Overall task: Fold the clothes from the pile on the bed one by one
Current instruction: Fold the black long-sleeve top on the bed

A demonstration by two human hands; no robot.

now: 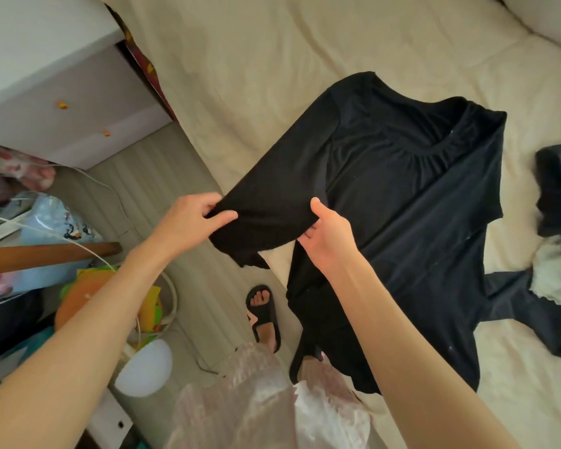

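1 black long-sleeved knit top [412, 202] lies spread on the cream quilted bed [256, 59], its long axis running from the round neckline at the far side down to the hem, which hangs over the near bed edge. Its 1 visible sleeve stretches off to the left, where the left hand [191, 222] pinches the cuff end and the right hand [329, 234] grips the sleeve just beside it, fingers curled under the cloth. 1 small heap of dark and white clothes [557, 241] sits on the bed to the right.

No readable text, label or number anywhere.
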